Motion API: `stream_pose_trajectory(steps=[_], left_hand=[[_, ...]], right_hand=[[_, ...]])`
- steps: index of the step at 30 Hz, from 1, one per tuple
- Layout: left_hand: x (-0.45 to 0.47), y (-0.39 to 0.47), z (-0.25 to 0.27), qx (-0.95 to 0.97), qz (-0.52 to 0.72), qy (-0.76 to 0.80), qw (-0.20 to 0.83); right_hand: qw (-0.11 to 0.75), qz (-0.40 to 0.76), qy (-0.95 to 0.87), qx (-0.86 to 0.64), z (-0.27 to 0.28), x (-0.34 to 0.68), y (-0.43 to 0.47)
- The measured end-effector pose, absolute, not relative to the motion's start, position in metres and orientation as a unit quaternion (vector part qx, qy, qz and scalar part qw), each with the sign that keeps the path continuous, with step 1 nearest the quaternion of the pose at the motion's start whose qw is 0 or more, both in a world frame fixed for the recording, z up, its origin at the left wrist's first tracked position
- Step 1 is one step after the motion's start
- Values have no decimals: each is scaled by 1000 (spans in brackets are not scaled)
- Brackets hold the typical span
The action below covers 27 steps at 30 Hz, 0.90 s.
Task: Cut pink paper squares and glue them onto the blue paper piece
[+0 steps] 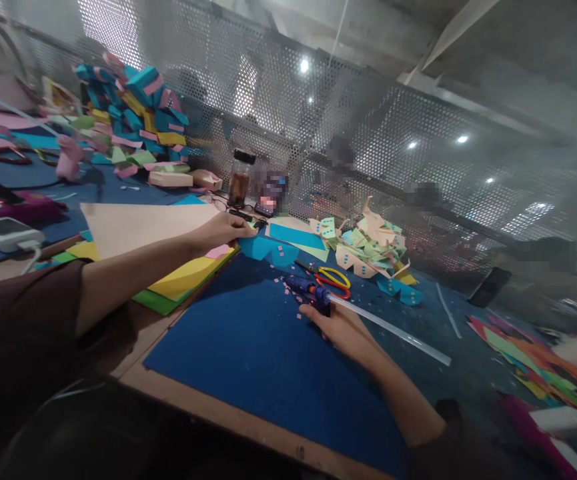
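Note:
My left hand (224, 230) pinches the end of a blue cut-paper strip (263, 249) with a notched lower edge, a little above the dark blue mat (268, 360). Tiny pink paper squares (281, 251) sit on the strip, and more are scattered on the mat below it. My right hand (341, 325) is wrapped round a dark blue glue gun (321, 297), its nozzle toward the strip. A long clear glue stick (393, 330) juts out of the gun's back. Just beyond the gun lie scissors with yellow and red handles (337, 277).
Coloured paper sheets (153, 223) lie under my left arm. Folded paper pieces heap up at the back left (138, 113) and the right (373, 240). A dark-lidded jar (239, 180) stands by a perforated metal screen (348, 113). A phone (489, 287) leans at right.

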<state>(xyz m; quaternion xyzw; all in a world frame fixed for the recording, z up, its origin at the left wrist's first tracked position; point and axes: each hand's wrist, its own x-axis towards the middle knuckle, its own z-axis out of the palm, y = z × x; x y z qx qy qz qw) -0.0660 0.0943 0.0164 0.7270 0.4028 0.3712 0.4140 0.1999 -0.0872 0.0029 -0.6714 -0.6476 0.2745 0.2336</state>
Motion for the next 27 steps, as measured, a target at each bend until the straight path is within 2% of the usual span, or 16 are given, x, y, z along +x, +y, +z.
stream_pose_trajectory(steps=[9, 15, 20, 27], left_hand=[[-61, 84, 22, 715, 359, 395, 451], [-60, 81, 24, 716, 351, 385, 465], [-60, 81, 24, 716, 346, 380, 472], [-60, 80, 24, 719, 342, 374, 475]], right_hand=[[280, 166, -668, -669, 9, 198, -96], [316, 161, -664, -658, 9, 196, -97], [317, 168, -676, -644, 8, 197, -98], [295, 110, -685, -656, 3, 199, -92]])
